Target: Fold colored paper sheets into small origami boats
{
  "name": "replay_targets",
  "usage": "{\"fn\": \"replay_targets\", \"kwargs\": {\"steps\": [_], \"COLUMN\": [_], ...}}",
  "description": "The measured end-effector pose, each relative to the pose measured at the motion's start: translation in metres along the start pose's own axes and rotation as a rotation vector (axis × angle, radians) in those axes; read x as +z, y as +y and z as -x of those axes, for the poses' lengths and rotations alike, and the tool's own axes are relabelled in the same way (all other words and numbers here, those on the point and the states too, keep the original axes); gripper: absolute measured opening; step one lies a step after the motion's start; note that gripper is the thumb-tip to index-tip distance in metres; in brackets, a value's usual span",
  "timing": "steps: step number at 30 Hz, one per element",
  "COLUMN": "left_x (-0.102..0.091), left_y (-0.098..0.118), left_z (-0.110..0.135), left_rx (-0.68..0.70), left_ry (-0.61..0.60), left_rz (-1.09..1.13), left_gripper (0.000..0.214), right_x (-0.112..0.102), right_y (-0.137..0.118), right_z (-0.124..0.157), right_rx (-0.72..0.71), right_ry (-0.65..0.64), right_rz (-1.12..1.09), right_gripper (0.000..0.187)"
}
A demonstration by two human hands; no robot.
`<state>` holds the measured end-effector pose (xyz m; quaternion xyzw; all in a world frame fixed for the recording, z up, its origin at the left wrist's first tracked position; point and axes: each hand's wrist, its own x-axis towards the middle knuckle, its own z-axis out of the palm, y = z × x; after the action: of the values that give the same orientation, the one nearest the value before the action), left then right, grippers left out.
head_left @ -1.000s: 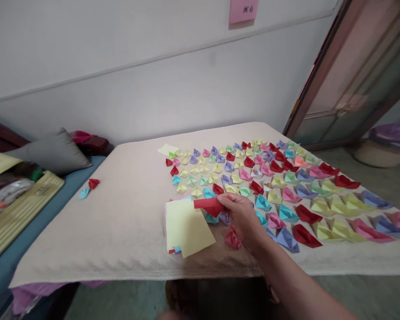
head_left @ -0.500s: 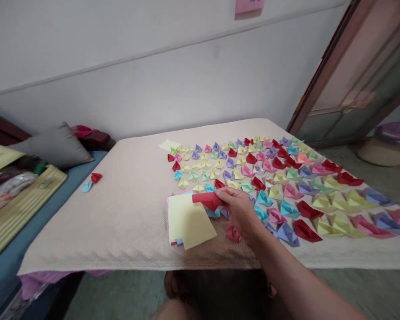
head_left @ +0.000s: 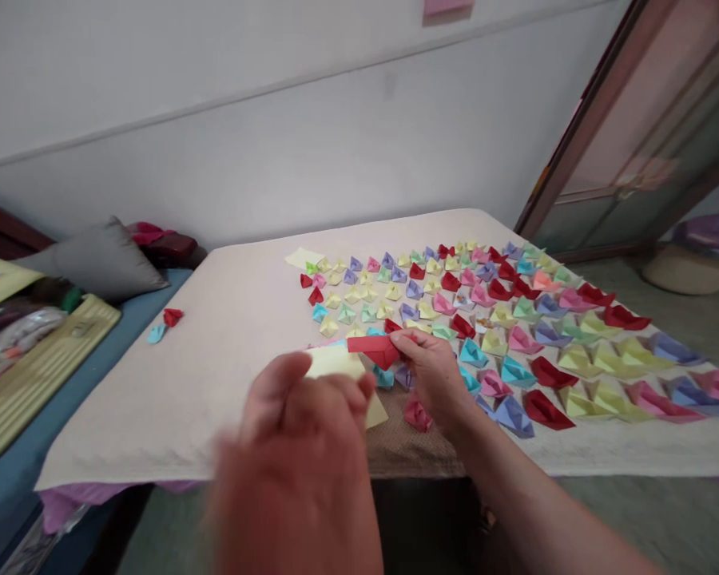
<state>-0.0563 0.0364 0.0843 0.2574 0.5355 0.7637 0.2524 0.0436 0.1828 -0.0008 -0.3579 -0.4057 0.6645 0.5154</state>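
Observation:
My right hand (head_left: 428, 363) pinches a folded piece of red paper (head_left: 371, 348) between thumb and fingers. A flat strip of the paper points left, with a pointed part below it. In front of the camera, my left hand (head_left: 311, 423) is raised and partly blurred by motion. Its fingers are loosely bent and apart, and no object shows in them. Behind the left hand lies a stack of square paper sheets (head_left: 335, 361), pale yellow on top and mostly covered by that hand. A pink-red paper boat (head_left: 418, 413) rests beside my right wrist.
Rows of coloured paper boats (head_left: 494, 342) spread over the right half of the cloth-covered table (head_left: 228, 319). A yellow sheet (head_left: 303, 257) lies near the back. One red and one blue folded piece (head_left: 156, 333) sit at the left. Beyond are a grey cushion (head_left: 105, 263) and a yellow box (head_left: 41, 359).
My left hand has come into view from below and now covers much of the paper stack. The right hand still holds the red paper in nearly the same place.

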Motion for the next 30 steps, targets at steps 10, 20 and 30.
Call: {"fn": "replay_targets", "kwargs": {"steps": [10, 20, 30], "left_x": [0.055, 0.040, 0.024], "left_y": [-0.087, -0.086, -0.087], "left_z": [-0.021, -0.033, -0.046], "left_rx": [-0.417, -0.330, 0.020], "left_ry": [-0.165, -0.105, -0.270], "left_rz": [0.169, 0.148, -0.333], "left_gripper": [0.025, 0.018, 0.013], "right_x": [0.008, -0.004, -0.002], "right_y": [-0.010, -0.020, -0.023], "right_z": [0.016, 0.013, 0.027], "right_rx": [-0.027, -0.117, -0.613], "right_ry": [-0.041, -0.054, -0.222], "right_rz": [0.036, 0.305, 0.578], "right_gripper": [0.018, 0.015, 0.011]}}
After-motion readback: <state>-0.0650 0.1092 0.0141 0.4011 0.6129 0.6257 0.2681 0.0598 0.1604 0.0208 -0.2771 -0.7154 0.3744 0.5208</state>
